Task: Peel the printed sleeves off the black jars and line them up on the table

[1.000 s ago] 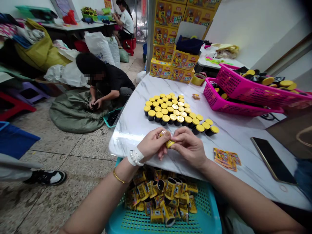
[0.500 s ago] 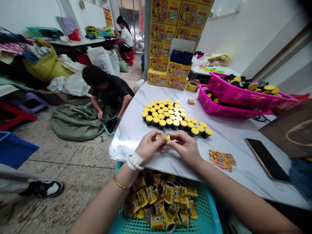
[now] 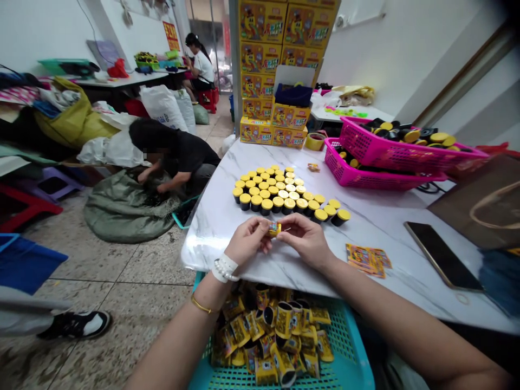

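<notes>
Over the table's front edge, my left hand (image 3: 249,238) is closed around a small cup (image 3: 275,229) with a printed yellow label. My right hand (image 3: 304,238) is beside it, thumb and finger pinched on what looks like the label's thin pale edge. Just beyond my hands, several small black cups with yellow lids (image 3: 266,206) stand upright in close rows. A few flat printed yellow labels (image 3: 368,260) lie to the right of my right forearm. Below the table edge, a teal basket (image 3: 349,346) holds many yellow-labelled cups (image 3: 284,319), lying in a jumble.
Two stacked pink baskets (image 3: 374,181) of lidded cups stand at the right. A phone (image 3: 442,254) and a brown bag (image 3: 479,200) are nearer. Yellow boxes (image 3: 260,86) and a tape roll (image 3: 314,142) are at the back. A person (image 3: 174,151) crouches left beside a green sack (image 3: 122,211).
The labelled cup has turned in my fingers, and my hands stay close together. The crouching person has moved both hands over to the green sack. The view has shifted slightly.
</notes>
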A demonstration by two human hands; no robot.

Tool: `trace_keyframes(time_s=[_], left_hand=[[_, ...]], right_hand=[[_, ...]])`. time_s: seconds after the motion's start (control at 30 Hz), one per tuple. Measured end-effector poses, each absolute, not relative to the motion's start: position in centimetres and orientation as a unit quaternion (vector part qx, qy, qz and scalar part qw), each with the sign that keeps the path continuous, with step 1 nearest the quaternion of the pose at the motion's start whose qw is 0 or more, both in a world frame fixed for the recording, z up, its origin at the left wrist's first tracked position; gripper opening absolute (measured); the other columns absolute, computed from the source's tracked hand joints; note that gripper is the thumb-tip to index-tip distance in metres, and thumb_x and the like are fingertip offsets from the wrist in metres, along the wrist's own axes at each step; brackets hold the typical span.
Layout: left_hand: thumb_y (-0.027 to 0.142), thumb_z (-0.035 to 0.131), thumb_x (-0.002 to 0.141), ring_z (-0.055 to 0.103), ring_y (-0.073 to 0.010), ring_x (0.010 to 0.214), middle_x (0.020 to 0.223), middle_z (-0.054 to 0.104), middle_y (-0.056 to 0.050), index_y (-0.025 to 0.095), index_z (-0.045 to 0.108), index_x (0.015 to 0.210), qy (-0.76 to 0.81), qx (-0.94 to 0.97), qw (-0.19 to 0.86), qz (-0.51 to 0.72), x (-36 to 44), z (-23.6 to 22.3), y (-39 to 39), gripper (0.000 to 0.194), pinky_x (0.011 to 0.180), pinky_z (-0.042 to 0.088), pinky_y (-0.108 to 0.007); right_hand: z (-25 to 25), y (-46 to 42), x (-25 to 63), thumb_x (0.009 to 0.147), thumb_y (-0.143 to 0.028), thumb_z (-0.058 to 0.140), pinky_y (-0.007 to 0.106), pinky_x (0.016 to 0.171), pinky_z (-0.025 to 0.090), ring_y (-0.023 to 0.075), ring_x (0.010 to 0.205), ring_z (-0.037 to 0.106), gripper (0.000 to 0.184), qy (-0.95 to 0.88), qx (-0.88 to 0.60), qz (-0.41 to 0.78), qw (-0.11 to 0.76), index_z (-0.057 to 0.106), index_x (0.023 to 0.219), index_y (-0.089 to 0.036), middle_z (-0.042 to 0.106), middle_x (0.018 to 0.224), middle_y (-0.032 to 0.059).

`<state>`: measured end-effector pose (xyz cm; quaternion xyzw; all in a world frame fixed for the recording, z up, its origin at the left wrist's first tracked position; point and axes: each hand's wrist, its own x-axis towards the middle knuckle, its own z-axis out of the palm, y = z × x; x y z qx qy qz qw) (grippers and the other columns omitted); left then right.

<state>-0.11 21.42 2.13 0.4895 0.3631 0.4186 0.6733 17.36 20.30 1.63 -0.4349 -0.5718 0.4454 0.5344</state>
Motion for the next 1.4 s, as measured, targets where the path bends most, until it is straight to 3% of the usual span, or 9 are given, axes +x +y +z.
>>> trace_keyframes(time_s=[0.3, 0.47, 0.6, 0.73, 0.93, 1.0, 1.1, 1.23, 1.4], left_hand=[[0.054, 0.064, 0.084, 0.048, -0.007, 0.045, 0.062, 0.059, 0.002, 0.014, 0.06, 0.088, 0.372, 0.537, 0.644, 0.397, -0.1, 2.4, 21.6, 0.04, 0.044, 0.035, -0.019], [0.061, 0.064, 0.082, 0.039, -0.004, 0.031, 0.056, 0.058, 0.006, 0.018, 0.055, 0.099, 0.375, 0.491, 0.68, 0.394, -0.1, 2.8, 21.6, 0.048, 0.032, 0.024, -0.015], [0.066, 0.061, 0.081, 0.035, -0.0037, 0.028, 0.05, 0.055, 0.006, 0.016, 0.059, 0.098, 0.39, 0.51, 0.671, 0.37, -0.1, 3.3, 21.5, 0.052, 0.03, 0.022, -0.014], [0.067, 0.059, 0.081, 0.034, -0.0047, 0.029, 0.047, 0.051, 0.007, 0.017, 0.06, 0.096, 0.43, 0.521, 0.65, 0.349, -0.3, 3.7, 18.8, 0.052, 0.029, 0.02, -0.014], [0.068, 0.052, 0.086, 0.028, -0.0042, 0.029, 0.05, 0.048, 0.008, 0.024, 0.056, 0.12, 0.464, 0.456, 0.703, 0.288, -2.9, 1.5, 11.3, 0.056, 0.033, 0.02, -0.016], [0.064, 0.052, 0.088, 0.039, -0.0088, 0.032, 0.056, 0.057, 0.004, 0.025, 0.057, 0.123, 0.493, 0.519, 0.65, 0.257, -4.0, 0.3, 9.6, 0.053, 0.032, 0.029, -0.02], [0.048, 0.067, 0.083, 0.069, -0.0245, 0.067, 0.087, 0.073, -0.008, 0.024, 0.058, 0.127, 0.519, 0.698, 0.394, 0.297, -4.7, -0.9, 8.1, 0.051, 0.058, 0.057, -0.034], [0.033, 0.065, 0.087, 0.067, -0.0314, 0.101, 0.111, 0.072, -0.016, 0.018, 0.058, 0.127, 0.438, 0.821, 0.143, 0.339, -3.1, -1.1, 6.9, 0.044, 0.084, 0.059, -0.045], [0.029, 0.063, 0.088, 0.057, -0.0353, 0.12, 0.131, 0.065, -0.014, 0.02, 0.065, 0.123, 0.284, 0.921, 0.092, 0.249, -0.1, -1.6, 6.2, 0.036, 0.096, 0.053, -0.053]], right_hand=[[2.3, 20.5, 16.6, 0.07, -0.045, 0.083, 0.025, 0.05, 0.056, 0.0118, 0.05, 0.063, 0.034, -0.486, -0.45, 0.561, 0.497, 0.068, 0.076, -0.015, 0.068, 0.059, -0.0002], [2.7, 20.5, 17.4, 0.075, -0.039, 0.08, 0.027, 0.058, 0.063, 0.0144, 0.071, 0.07, 0.031, -0.502, -0.364, 0.628, 0.471, 0.074, 0.101, -0.021, 0.072, 0.088, 0.0027], [2.9, 19.7, 17.2, 0.07, -0.033, 0.084, 0.025, 0.054, 0.063, 0.0114, 0.063, 0.069, 0.018, -0.52, -0.331, 0.576, 0.536, 0.076, 0.081, -0.021, 0.064, 0.087, -0.0005], [2.9, 16.9, 16.5, 0.075, -0.036, 0.08, 0.024, 0.057, 0.064, 0.008, 0.064, 0.067, 0.02, -0.585, -0.299, 0.532, 0.534, 0.077, 0.09, -0.023, 0.061, 0.103, 0.0026], [2.9, 11.9, 15.7, 0.086, -0.029, 0.072, 0.025, 0.078, 0.061, 0.012, 0.08, 0.068, 0.01, -0.73, -0.266, 0.37, 0.51, 0.078, 0.09, -0.023, 0.065, 0.095, 0.0047], [3.3, 10.9, 17.1, 0.089, -0.032, 0.068, 0.025, 0.079, 0.06, 0.0136, 0.086, 0.069, 0.018, -0.783, -0.264, 0.327, 0.46, 0.077, 0.103, -0.024, 0.068, 0.099, 0.0063], [3.7, 10.1, 21.7, 0.091, -0.033, 0.066, 0.029, 0.072, 0.06, 0.0176, 0.083, 0.069, 0.035, -0.802, -0.382, 0.192, 0.417, 0.067, 0.126, -0.028, 0.072, 0.098, 0.007], [2.4, 11.0, 29.9, 0.091, -0.035, 0.063, 0.046, 0.081, 0.053, 0.0282, 0.087, 0.063, 0.025, -0.667, -0.656, -0.131, 0.328, 0.078, 0.104, -0.021, 0.071, 0.094, 0.013], [0.0, 11.3, 34.5, 0.09, -0.042, 0.062, 0.041, 0.077, 0.049, 0.0262, 0.083, 0.06, 0.03, -0.662, -0.703, -0.135, 0.222, 0.079, 0.086, -0.018, 0.07, 0.086, 0.0111]])
